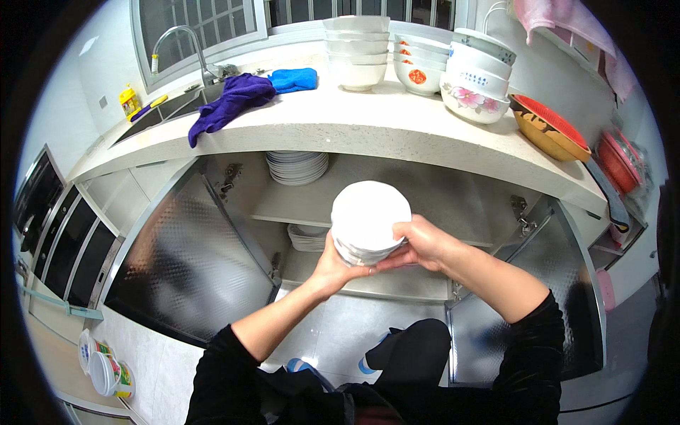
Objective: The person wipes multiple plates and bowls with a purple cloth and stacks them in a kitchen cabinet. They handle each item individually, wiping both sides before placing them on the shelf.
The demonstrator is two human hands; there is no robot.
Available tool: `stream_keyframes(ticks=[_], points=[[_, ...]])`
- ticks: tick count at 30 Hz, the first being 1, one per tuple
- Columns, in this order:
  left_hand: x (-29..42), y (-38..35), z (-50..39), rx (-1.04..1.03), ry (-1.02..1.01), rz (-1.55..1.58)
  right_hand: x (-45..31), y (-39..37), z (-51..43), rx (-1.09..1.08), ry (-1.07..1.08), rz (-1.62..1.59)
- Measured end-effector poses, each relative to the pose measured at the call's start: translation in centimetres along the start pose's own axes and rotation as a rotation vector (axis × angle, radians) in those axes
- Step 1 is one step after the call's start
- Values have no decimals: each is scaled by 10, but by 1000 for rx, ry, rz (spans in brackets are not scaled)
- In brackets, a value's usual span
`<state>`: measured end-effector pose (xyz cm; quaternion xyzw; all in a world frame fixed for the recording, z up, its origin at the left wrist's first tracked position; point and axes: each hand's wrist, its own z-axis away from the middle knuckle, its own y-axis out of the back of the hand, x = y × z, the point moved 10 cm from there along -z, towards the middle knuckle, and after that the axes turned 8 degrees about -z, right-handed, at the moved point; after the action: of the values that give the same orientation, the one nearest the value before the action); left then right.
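A stack of white bowls (pixel 371 218) is held between my two hands in front of the cabinet. My left hand (pixel 336 271) cups the stack from its lower left side. With the thumb on the top bowl and the fingers beneath, my right hand (pixel 417 243) grips it at the right. Behind the bowls the cabinet's upper shelf (pixel 289 212) bears a stack of white plates (pixel 296 167) at its left. Lower down, several white dishes (pixel 307 238) are stacked, partly hidden by the shelf and the held bowls.
Two cabinet doors (pixel 196 255) (pixel 531 319) stand open to either side. On the countertop (pixel 329 133) are bowl stacks (pixel 357 74) (pixel 419 77) (pixel 475 101), a purple cloth (pixel 231 103), a blue cloth (pixel 293 80) and a basin with a red strainer (pixel 552 127). The sink (pixel 178 103) lies left.
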<state>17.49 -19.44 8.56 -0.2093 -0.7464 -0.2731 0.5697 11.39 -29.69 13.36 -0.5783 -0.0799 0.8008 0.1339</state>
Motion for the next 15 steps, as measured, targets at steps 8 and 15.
stream_keyframes(ticks=[8, 15], points=[[134, 51, 79, 165, -142, -178, -64, -98, 86, -223, 42, 123], [266, 71, 53, 110, -240, -220, -186, -136, 125, -255, 292, 283]])
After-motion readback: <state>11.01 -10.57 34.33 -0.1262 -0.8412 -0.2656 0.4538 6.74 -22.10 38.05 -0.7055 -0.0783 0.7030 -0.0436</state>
